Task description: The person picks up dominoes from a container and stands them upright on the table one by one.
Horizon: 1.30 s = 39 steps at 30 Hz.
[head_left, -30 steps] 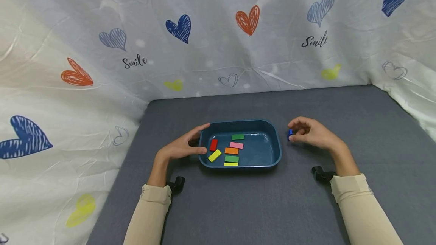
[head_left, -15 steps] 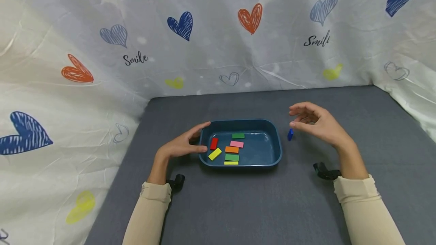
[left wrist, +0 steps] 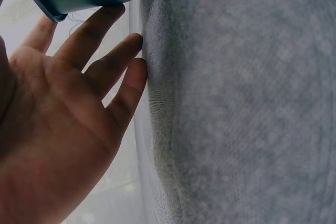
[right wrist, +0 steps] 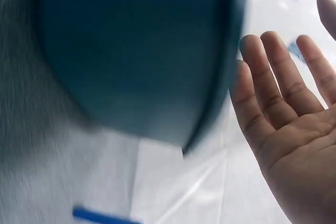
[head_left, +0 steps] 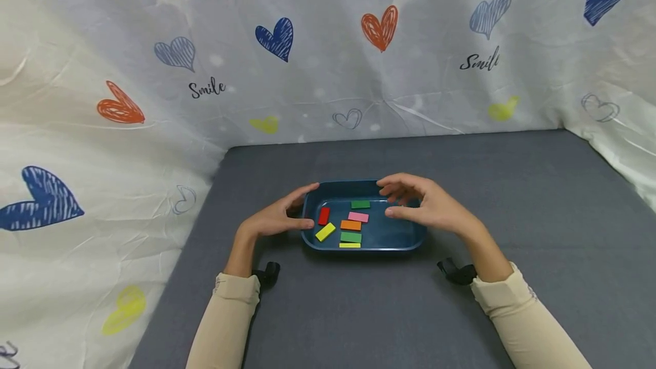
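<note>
Dark blue-green and glossy, a rectangular tray sits at the centre of the head view on a grey cloth-covered table. At its left end the left hand has thumb and index finger spread along the rim, all fingers fairly straight, touching the tray rather than curling round it. The right hand hovers over the tray's right part, fingers loosely bent, thumb well apart from them and nothing held; it blocks the view of the upper-right corner. In the tray's left half lie a red block and, just below it, a tilted yellow block. Nearer the middle, from top to bottom, come a green block, a pink block, an orange block, a second green block and a thin yellow strip beside the near wall. A slim blue block shows at the lower left of the right wrist view, outside the tray. Black wrist cameras sit by beige sleeves, and a white heart-printed sheet fills the upper frame and left side.
</note>
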{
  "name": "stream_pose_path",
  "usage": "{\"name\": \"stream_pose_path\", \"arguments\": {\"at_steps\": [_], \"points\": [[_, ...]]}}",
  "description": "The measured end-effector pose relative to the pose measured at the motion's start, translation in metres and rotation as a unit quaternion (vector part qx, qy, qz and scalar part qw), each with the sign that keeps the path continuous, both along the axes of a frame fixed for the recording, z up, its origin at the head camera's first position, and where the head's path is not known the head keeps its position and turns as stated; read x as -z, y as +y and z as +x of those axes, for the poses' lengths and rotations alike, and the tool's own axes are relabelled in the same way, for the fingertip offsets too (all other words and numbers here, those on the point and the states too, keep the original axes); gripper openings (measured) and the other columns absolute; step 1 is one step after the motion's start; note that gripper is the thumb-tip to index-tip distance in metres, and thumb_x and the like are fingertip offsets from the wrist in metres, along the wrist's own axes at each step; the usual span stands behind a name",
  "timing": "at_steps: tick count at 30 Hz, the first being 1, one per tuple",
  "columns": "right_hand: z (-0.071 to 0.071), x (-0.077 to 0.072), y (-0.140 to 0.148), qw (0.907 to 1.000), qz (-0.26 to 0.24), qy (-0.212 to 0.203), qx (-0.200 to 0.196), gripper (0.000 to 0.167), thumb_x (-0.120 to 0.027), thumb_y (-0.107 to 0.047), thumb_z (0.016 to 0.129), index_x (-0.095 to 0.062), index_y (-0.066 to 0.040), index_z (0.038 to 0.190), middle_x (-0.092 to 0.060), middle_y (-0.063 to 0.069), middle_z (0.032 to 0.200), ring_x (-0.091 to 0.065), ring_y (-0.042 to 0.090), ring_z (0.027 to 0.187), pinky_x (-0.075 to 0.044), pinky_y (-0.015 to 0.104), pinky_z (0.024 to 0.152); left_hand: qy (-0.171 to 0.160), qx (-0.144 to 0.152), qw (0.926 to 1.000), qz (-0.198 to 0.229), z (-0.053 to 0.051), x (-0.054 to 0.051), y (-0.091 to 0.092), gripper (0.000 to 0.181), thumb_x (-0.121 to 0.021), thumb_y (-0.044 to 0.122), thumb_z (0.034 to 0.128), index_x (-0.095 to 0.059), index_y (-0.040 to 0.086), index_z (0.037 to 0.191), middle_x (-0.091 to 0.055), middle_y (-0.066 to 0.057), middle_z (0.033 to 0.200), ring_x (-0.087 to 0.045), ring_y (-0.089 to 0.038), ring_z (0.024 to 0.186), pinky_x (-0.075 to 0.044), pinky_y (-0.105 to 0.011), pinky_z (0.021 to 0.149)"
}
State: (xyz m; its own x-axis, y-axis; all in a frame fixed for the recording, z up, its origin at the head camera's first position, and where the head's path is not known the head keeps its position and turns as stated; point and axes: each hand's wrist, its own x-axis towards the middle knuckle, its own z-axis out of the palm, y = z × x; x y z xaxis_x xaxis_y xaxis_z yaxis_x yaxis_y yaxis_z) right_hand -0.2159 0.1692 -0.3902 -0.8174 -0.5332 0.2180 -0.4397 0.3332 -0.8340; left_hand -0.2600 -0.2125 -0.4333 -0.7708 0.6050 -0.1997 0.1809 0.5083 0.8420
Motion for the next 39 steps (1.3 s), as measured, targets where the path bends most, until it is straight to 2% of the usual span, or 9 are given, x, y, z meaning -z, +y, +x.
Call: {"name": "stream_pose_path", "arguments": {"at_steps": [6, 10, 13, 16, 20, 25, 31, 36, 39], "points": [[-0.008, 0.009, -0.028, 0.9984, 0.008, -0.019, -0.053, 0.045, -0.074, -0.015, 0.095, -0.06, -0.015, 0.138, -0.068, 0.007, 0.127, -0.066, 0.027, 0.109, -0.056, 0.038, 0.092, -0.007, -0.004, 1.0, 0.001, 0.0, 0.0, -0.001, 0.086, -0.076, 0.034, 0.0933, -0.023, 0.045, 0.16, -0.014, -0.001, 0.171, -0.024, -0.042, 0.154, -0.034, -0.068, 0.114], [-0.014, 0.014, -0.044, 0.9952, 0.037, -0.023, -0.088, 0.04, -0.068, -0.011, 0.099, -0.06, -0.014, 0.138, -0.069, 0.013, 0.126, -0.068, 0.028, 0.11, -0.056, 0.041, 0.092, -0.01, -0.004, 0.9999, 0.005, 0.0, 0.002, 0.0, 0.086, -0.076, 0.034, 0.0937, -0.023, 0.046, 0.16, -0.014, 0.001, 0.171, -0.024, -0.041, 0.155, -0.034, -0.068, 0.114], [-0.015, 0.017, -0.053, 0.9918, 0.059, -0.03, -0.109, 0.039, -0.065, -0.012, 0.101, -0.059, -0.014, 0.139, -0.071, 0.015, 0.123, -0.069, 0.024, 0.108, -0.056, 0.041, 0.092, -0.011, -0.005, 0.9999, 0.007, 0.0, 0.004, 0.0, 0.085, -0.076, 0.034, 0.0935, -0.023, 0.047, 0.159, -0.013, 0.003, 0.171, -0.023, -0.041, 0.155, -0.034, -0.068, 0.114], [-0.014, 0.019, -0.059, 0.9877, 0.069, -0.045, -0.133, 0.037, -0.064, -0.011, 0.101, -0.059, -0.009, 0.138, -0.071, 0.016, 0.118, -0.07, 0.022, 0.104, -0.057, 0.037, 0.091, -0.013, -0.005, 0.9999, 0.009, 0.0, 0.004, 0.001, 0.085, -0.076, 0.034, 0.0936, -0.023, 0.048, 0.159, -0.014, 0.004, 0.171, -0.023, -0.04, 0.155, -0.034, -0.068, 0.114], [-0.012, 0.022, -0.063, 0.9808, 0.077, -0.071, -0.164, 0.036, -0.064, -0.007, 0.1, -0.06, 0.0, 0.135, -0.072, 0.018, 0.112, -0.071, 0.026, 0.099, -0.057, 0.03, 0.086, -0.011, -0.003, 0.9999, 0.007, 0.0, 0.003, 0.0, 0.085, -0.076, 0.035, 0.0936, -0.023, 0.048, 0.159, -0.014, 0.002, 0.171, -0.024, -0.041, 0.155, -0.034, -0.068, 0.114], [-0.013, 0.027, -0.063, 0.9744, 0.09, -0.093, -0.184, 0.034, -0.063, -0.007, 0.101, -0.062, 0.002, 0.133, -0.074, 0.015, 0.106, -0.071, 0.026, 0.095, -0.056, 0.025, 0.086, -0.006, 0.0, 1.0, 0.005, -0.001, 0.003, -0.001, 0.085, -0.075, 0.036, 0.0936, -0.022, 0.046, 0.16, -0.014, 0.002, 0.171, -0.023, -0.041, 0.155, -0.032, -0.068, 0.115], [-0.012, 0.031, -0.061, 0.9678, 0.101, -0.126, -0.193, 0.031, -0.063, -0.007, 0.1, -0.064, 0.002, 0.129, -0.075, 0.012, 0.103, -0.07, 0.022, 0.091, -0.055, 0.027, 0.086, -0.008, -0.001, 0.9999, 0.006, -0.002, 0.002, 0.0, 0.085, -0.076, 0.034, 0.0937, -0.023, 0.047, 0.159, -0.016, 0.003, 0.171, -0.026, -0.039, 0.154, -0.033, -0.066, 0.115], [-0.012, 0.034, -0.062, 0.9664, 0.102, -0.122, -0.202, 0.027, -0.063, -0.007, 0.1, -0.066, 0.0, 0.126, -0.075, 0.007, 0.101, -0.068, 0.015, 0.086, -0.055, 0.026, 0.084, -0.006, -0.002, 1.0, 0.006, -0.002, 0.002, 0.0, 0.085, -0.076, 0.033, 0.0936, -0.023, 0.046, 0.159, -0.016, 0.002, 0.171, -0.026, -0.04, 0.154, -0.032, -0.067, 0.116], [-0.012, 0.034, -0.063, 0.9699, 0.089, -0.11, -0.199, 0.026, -0.062, -0.006, 0.101, -0.066, 0.001, 0.126, -0.074, 0.01, 0.104, -0.07, 0.02, 0.09, -0.056, 0.026, 0.086, -0.005, -0.001, 1.0, 0.007, -0.002, 0.002, -0.001, 0.085, -0.076, 0.034, 0.0934, -0.023, 0.046, 0.16, -0.015, 0.002, 0.171, -0.025, -0.04, 0.155, -0.032, -0.068, 0.116]]}}
